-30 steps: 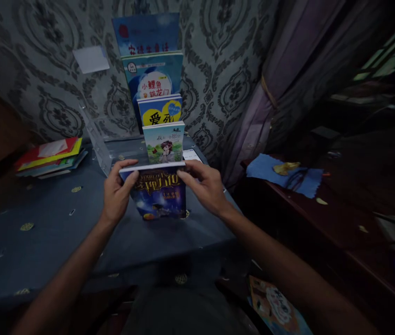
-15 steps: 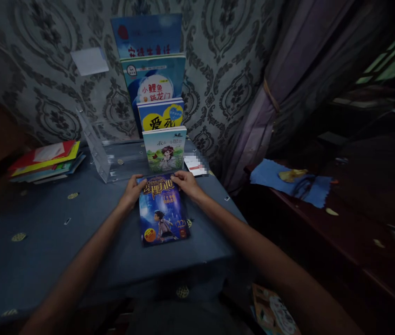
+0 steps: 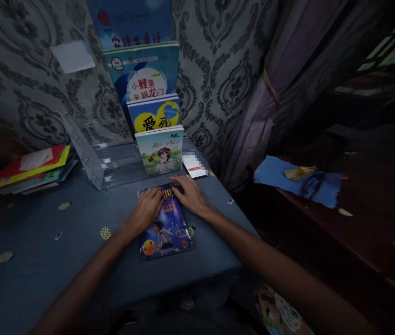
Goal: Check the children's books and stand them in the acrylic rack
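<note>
A blue comic-style book (image 3: pixel 167 228) with "22" on its cover lies flat on the cloth in front of me. My left hand (image 3: pixel 147 208) rests on its upper left part, fingers stretched over the cover and hiding some of the title. At its top right edge is my right hand (image 3: pixel 189 195), fingers extended toward the stand, thumb near the cover. Just beyond stands a pale green book (image 3: pixel 160 151). Behind it, rising in steps, are a yellow-and-blue book (image 3: pixel 153 114), a teal book (image 3: pixel 145 70) and a tall blue book (image 3: pixel 131 21).
A clear acrylic stand (image 3: pixel 89 158) holds the upright books. Colourful books (image 3: pixel 33 170) are stacked at left. A phone (image 3: pixel 194 166) lies right of the stand, near the edge of the tablecloth (image 3: pixel 89 274). A dark red bench (image 3: pixel 323 228) bears a blue cloth (image 3: pixel 270 173).
My left hand has moved from the blue book's top left corner onto its cover. My right hand has let its fingers straighten at the top right. The view has shifted slightly.
</note>
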Demonstrator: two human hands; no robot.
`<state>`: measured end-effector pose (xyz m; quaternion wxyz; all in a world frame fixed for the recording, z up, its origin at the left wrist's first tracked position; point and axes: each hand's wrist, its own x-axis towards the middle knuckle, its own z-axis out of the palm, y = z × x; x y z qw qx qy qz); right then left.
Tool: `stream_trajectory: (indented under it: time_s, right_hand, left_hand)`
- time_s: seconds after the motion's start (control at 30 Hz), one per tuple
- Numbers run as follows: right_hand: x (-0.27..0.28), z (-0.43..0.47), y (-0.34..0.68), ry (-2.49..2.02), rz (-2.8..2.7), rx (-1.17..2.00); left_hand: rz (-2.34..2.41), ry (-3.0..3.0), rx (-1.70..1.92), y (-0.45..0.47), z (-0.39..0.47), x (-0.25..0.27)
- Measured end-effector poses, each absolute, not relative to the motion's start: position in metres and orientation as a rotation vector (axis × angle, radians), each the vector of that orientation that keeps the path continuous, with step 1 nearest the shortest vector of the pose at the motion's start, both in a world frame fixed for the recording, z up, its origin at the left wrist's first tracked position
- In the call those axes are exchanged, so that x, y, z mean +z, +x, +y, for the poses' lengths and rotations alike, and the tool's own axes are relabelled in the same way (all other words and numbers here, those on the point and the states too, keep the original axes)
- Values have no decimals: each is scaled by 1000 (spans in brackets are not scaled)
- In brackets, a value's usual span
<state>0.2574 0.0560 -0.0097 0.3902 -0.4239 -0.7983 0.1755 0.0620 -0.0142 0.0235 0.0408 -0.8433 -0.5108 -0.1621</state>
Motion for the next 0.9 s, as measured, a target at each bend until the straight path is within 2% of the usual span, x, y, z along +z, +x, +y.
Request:
stream_trajectory:
  time_s: [0.1,0.23,0.37,0.6,0.9]
  right_hand:
    - [-10,50,261,-903,-2169,389]
    - [-10,51,264,-968,-2230,390]
    - [-10,57,265,-1017,-2164,477]
    - [-15,71,269,-1010,-1990,804]
    - [-12,71,270,-1036,-2015,764]
  left_hand:
    - [-1491,-2630,-596,62,-10,14]
    - [-1474,-2640,-644,59,-9,9]
    - [-1493,-2656,-598,60,-8,11]
    - [-1389,-2710,-437,62,9,14]
    - [-1378,-2705,-415,64,16,10]
